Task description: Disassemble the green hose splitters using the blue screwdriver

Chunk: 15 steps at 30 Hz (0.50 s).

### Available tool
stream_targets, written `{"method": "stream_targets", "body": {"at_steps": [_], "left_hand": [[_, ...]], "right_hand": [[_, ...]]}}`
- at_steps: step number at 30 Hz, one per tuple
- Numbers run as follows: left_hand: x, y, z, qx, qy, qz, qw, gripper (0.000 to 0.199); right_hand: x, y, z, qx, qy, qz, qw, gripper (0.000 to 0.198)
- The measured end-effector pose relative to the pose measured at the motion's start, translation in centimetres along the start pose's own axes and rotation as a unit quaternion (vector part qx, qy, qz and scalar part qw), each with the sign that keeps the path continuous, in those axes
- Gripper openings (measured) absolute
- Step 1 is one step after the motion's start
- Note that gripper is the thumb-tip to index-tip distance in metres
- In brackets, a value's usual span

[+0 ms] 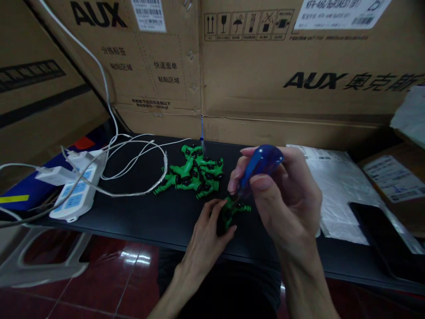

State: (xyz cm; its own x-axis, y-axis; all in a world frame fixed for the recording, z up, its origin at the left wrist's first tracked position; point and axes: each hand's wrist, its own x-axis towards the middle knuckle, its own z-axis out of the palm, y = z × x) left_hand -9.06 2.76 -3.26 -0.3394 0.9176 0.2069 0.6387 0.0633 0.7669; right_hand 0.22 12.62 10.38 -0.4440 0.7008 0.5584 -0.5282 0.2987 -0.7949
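My right hand [285, 190] grips a screwdriver by its translucent blue handle [264, 159]. The shaft slants down to the left, and its tip is at a green plastic hose splitter [229, 212] with black parts. Whether the tip sits in a screw is too small to tell. My left hand [210, 230] pinches that splitter against the dark table, fingers behind it and thumb in front, hiding part of it. Just beyond lies a pile of several similar green splitters [194, 170] with black knobs.
Tall cardboard boxes [245, 66] wall off the table's back. On the left are a white power strip [78, 190] with plugged chargers and a looped white cable [133, 194]. At the right lie a white plastic mailer [332, 190] and a black phone [381, 235]. A stool [76, 268] stands below left.
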Motion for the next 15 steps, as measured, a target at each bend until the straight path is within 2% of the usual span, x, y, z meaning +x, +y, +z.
{"method": "stream_targets", "body": {"at_steps": [3,8,10,15], "left_hand": [[0.1,-0.2,0.3,0.005,-0.005,0.027,1.0,0.061],[0.5,-0.1,-0.4,-0.016,-0.032,0.048,0.998,0.056],[0.5,-0.1,-0.5,-0.033,-0.041,0.052,0.997,0.052],[0.4,-0.3,-0.4,-0.069,-0.046,0.04,0.996,0.046]], "right_hand": [[0.0,-0.1,0.0,0.007,-0.03,0.024,0.999,0.028],[0.2,0.6,0.6,0.04,0.012,-0.007,0.999,0.024],[0.2,0.9,0.8,0.053,0.015,-0.021,0.998,0.028],[0.1,0.2,0.5,0.027,-0.031,-0.001,0.999,0.014]]}}
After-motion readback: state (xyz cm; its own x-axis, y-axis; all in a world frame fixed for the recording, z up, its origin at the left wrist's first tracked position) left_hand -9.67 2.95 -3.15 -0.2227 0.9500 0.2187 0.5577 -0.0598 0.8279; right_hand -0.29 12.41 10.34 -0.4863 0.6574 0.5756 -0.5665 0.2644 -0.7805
